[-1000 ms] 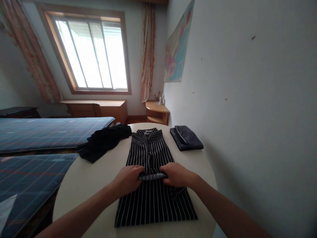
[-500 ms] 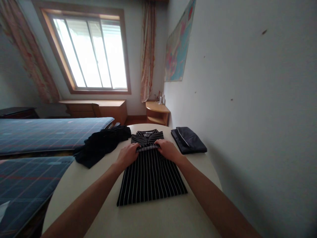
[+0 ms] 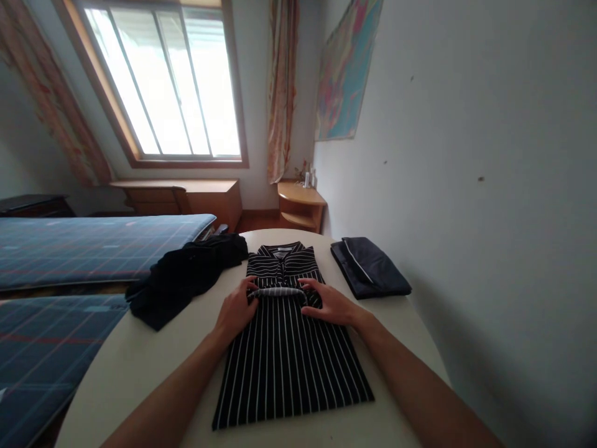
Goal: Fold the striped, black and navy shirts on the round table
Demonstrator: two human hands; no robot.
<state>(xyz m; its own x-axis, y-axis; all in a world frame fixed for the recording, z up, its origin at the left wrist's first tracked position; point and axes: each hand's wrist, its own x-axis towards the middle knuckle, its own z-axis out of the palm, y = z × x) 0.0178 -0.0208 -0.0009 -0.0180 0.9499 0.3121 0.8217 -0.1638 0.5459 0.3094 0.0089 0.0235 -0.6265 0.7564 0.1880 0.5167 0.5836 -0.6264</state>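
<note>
A black shirt with thin white stripes [image 3: 286, 358] lies folded lengthwise on a round cream table [image 3: 158, 348], collar at the far end. Its lower part is doubled up over the body. My left hand [image 3: 236, 310] and my right hand [image 3: 329, 302] pinch the folded-over hem, a pale striped band [image 3: 278, 291], a little below the collar. Both hands rest on the cloth with fingers closed on that edge.
A crumpled black garment [image 3: 184, 277] lies at the table's far left, hanging over the rim. A folded dark navy garment [image 3: 370, 267] sits at the far right near the white wall. Two beds with blue plaid covers [image 3: 69, 249] stand to the left.
Both hands carried the shirt's hem from the middle of the shirt up toward the collar, doubling the lower part over. Since half a second ago they have drawn back slightly.
</note>
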